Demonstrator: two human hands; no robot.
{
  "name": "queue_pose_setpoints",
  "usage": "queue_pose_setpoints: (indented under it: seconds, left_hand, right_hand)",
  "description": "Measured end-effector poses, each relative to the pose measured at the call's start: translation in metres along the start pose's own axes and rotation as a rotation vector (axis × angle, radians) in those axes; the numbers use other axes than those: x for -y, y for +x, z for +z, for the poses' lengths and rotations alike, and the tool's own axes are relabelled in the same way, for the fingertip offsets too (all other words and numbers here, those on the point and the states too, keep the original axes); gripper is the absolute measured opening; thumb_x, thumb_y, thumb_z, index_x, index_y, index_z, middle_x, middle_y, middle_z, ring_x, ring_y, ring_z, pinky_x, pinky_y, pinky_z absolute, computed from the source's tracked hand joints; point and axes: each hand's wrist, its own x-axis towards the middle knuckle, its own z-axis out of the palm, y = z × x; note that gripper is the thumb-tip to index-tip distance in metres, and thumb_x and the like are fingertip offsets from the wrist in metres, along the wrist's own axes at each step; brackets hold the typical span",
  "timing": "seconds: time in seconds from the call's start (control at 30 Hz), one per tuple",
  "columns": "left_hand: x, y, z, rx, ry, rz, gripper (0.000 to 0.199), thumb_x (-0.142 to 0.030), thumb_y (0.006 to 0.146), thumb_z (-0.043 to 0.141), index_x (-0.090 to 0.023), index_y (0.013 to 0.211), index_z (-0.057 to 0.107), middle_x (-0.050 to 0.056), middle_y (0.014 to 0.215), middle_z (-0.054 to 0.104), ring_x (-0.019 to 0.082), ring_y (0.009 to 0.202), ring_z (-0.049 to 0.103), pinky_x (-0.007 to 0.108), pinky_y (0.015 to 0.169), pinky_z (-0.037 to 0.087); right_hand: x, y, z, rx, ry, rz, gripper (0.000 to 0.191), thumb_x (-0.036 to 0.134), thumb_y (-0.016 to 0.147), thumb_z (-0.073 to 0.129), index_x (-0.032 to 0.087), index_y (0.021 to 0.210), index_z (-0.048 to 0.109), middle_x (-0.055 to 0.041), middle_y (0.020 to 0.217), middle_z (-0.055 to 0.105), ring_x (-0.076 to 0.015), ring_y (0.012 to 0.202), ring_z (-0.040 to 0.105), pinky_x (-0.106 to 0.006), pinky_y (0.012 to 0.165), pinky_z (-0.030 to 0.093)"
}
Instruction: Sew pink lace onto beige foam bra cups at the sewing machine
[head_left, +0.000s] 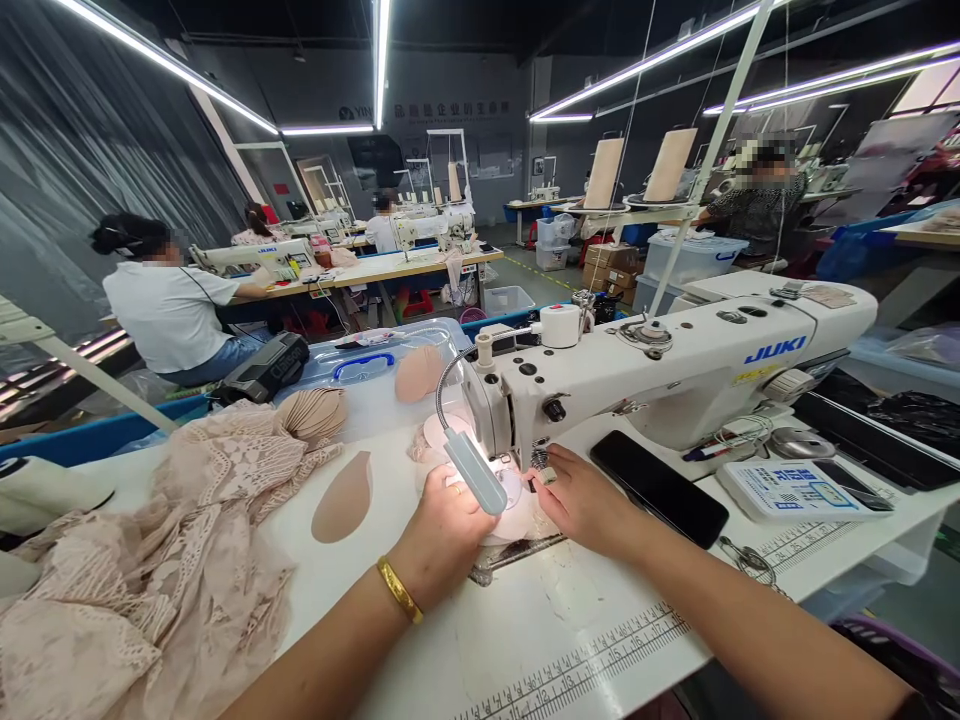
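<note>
Beneath the needle end of a white sewing machine (667,365), a pale pink fabric piece (516,522) lies under bright light. My left hand (450,530), with a gold bangle at the wrist, is closed on its left side; a grey lamp head (477,470) hides some of its fingers. On the right side, my right hand (581,500) has bent fingers gathered at the fabric close to the presser foot, and a pale band wraps one finger. Left of my left hand, a beige teardrop-shaped fabric piece (342,500) lies flat on the white table (592,610).
Beige lace fabric (165,550) is heaped at the left, with a stack of beige pieces (311,415) against it. A clear lidded box (360,350) stands behind. A black phone (658,487) and a white box (802,488) lie right. A person (169,310) sits at another machine.
</note>
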Motion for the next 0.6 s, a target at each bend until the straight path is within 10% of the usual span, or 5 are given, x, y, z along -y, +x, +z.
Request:
queue_pose_setpoints:
  seconds: [0.6]
  left_hand:
    - [-0.005,-0.001,0.000,0.020,0.001,-0.024,0.031,0.001,0.077,0.052,-0.020,0.097,0.062,0.005,0.087,0.070,0.026,0.088,0.065,0.055,0.092,0.042]
  right_hand:
    - [0.005,0.001,-0.013,0.099,0.065,-0.055,0.027,0.005,0.092,0.047,0.019,0.099,0.068,-0.0063,0.082,0.063,-0.0245,0.082,0.052,-0.037,0.078,0.048]
